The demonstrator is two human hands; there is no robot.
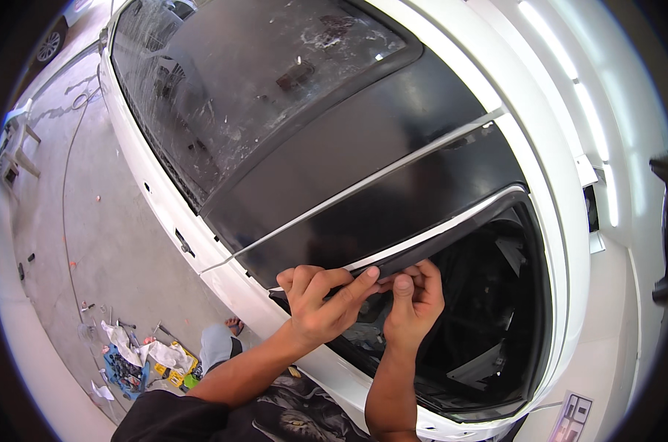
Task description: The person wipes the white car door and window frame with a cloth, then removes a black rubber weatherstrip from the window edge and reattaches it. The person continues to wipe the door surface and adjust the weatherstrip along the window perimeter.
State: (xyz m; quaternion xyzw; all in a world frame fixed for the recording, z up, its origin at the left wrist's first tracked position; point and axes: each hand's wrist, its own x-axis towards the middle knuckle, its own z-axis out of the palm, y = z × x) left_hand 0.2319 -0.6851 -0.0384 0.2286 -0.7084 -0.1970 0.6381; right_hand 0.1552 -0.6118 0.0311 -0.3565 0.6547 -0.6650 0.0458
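Note:
A white car is before me, with glossy black panels between its two side windows. My left hand is closed, thumb and fingers pinching a flexible black strip along the edge of the nearer window opening. Beside it, my right hand is closed too, its thumb and curled fingers gripping the same strip close to the left. Between the strip and the black panel a bare white band shows. Whether the strip is film or rubber seal I cannot tell.
The farther window glass is streaked. On the floor at lower left lie a blue container of small items, a yellow tray, white cloths and scattered tools. A cable crosses the floor; a plastic chair stands far left.

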